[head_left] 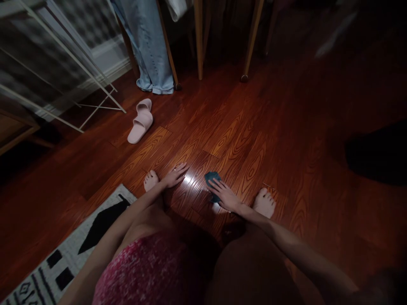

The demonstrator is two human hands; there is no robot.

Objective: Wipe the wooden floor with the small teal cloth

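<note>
- A small, dark teal cloth [212, 175] is lying crumpled on the floor [203, 140], its uneven edges showing beyond the right hand [226, 197], which is partly covering it.
- The floor's reddish-brown wooden boards are showing dark, swirling grain and thin seams.
- Their glossy surface is reflecting a bright white patch just left of the cloth.

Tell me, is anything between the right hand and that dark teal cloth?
Nothing visible is: the right hand lies over the dark teal cloth, fingers on top of it, on the wooden floor.
</note>
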